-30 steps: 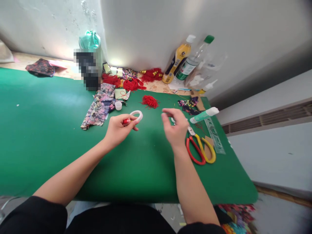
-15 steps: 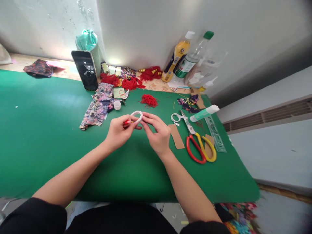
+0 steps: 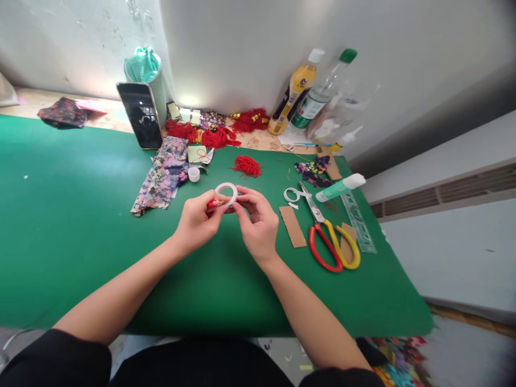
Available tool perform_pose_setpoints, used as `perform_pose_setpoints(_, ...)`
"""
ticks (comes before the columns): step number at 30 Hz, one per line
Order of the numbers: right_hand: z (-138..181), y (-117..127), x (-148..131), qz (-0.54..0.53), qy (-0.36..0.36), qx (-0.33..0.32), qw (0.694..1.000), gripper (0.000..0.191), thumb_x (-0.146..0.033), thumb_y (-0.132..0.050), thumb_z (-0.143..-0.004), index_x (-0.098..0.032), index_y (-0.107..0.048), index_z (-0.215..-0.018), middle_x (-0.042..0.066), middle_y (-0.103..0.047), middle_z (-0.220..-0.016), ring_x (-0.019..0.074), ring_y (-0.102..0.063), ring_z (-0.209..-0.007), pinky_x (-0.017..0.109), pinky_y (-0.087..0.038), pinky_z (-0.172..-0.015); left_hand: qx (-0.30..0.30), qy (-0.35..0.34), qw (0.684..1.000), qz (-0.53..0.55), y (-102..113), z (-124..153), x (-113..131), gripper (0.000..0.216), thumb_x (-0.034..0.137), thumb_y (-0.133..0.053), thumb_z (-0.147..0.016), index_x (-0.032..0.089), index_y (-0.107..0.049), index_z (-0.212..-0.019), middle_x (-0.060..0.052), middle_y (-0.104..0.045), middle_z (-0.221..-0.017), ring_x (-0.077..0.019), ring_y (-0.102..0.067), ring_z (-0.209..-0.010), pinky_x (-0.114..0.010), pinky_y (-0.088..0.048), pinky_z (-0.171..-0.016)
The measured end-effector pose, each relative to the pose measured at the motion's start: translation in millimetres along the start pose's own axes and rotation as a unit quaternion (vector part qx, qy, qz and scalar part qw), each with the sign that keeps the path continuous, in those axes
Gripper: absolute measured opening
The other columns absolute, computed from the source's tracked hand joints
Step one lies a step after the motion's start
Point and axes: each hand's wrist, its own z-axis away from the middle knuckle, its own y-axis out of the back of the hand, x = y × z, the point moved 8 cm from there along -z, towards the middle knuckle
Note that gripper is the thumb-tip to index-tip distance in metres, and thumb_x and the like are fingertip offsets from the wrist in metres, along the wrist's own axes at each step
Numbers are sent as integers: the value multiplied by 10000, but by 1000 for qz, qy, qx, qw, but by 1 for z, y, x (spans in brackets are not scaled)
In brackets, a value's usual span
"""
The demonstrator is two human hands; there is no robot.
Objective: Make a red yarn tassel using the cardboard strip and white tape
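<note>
My left hand [image 3: 199, 219] is closed, pinching the lower left side of a narrow roll of white tape [image 3: 220, 187]. Tucked in the same hand is a small red piece with a gold bit [image 3: 213, 204], mostly covered by the fingers. From the other side, my right hand [image 3: 259, 219] grips the right edge of the roll with thumb and fingertips. Both hands are raised over the green table mat [image 3: 209, 290]. Just beyond them lie a bundle of red threads [image 3: 247, 166] and a small white cap [image 3: 194, 174].
Red-and-yellow-handled scissors [image 3: 324, 226], a glue stick [image 3: 341, 188], a cardboard strip [image 3: 293, 227], a second tape roll [image 3: 291, 195] and a clear ruler [image 3: 359, 223] lie right. Floral fabric [image 3: 163, 174] and a phone [image 3: 141, 115] are left. Bottles [image 3: 292, 97] stand behind.
The tape roll has turned slightly and its opening faces me a little more. My right hand has shifted slightly left and its fingers are curled more.
</note>
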Motion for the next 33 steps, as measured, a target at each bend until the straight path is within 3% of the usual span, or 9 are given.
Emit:
perform_pose_setpoints(7,2,2,-6,52,21,7,998,33,-189,-618,-859,-213,-628,-839,88,-659,-1075,215,-645,-1058,429,-591,-893,0,-14,1000,-19,0,-1,-1,114,89,-574,-825,183,-600,-766,-22,-768,-826,-135,-731,-713,-198,-578,-618)
perform_pose_setpoints(13,4,3,-1,31,6,16,999,142,-204,-622,-868,-229,-666,-1001,80,-700,-1137,198,-687,-1041,388,-612,-872,-1,-3,1000,0,-2,0,-2,131,159,-584,-854,183,-548,-731,-38,-762,-843,-160,-738,-690,-227,-585,-591)
perform_pose_setpoints(17,3,5,-4,57,30,23,998,63,-198,-639,-854,-218,-685,-892,82,-723,-1111,211,-693,-1039,427,-591,-922,-12,2,1000,-16,-3,0,-2,161,176,-572,-863,187,-532,-707,-43,-760,-861,-160,-738,-694,-232,-579,-593)
perform_pose_setpoints(24,-2,3,-2,28,-9,-7,1000,31,-223,-641,-839,-197,-629,-828,112,-686,-1083,215,-683,-1015,393,-610,-843,-22,-12,996,-80,-4,1,1,98,113,-559,-841,188,-595,-788,-22,-743,-800,-127,-716,-691,-206,-537,-619)
perform_pose_setpoints(30,-2,4,5,-2,-39,-11,999,67,-251,-602,-874,-196,-576,-846,109,-696,-1106,178,-706,-900,336,-608,-785,-8,10,998,-63,-2,1,3,93,197,-587,-857,180,-574,-767,-3,-683,-701,-116,-667,-616,-203,-483,-549)
perform_pose_setpoints(33,-5,5,2,14,-24,-15,999,73,-258,-579,-893,-202,-558,-852,90,-675,-1083,156,-688,-860,316,-605,-751,-4,-1,997,-76,0,-1,8,45,146,-602,-820,174,-585,-790,20,-646,-650,-88,-587,-540,-185,-421,-497)
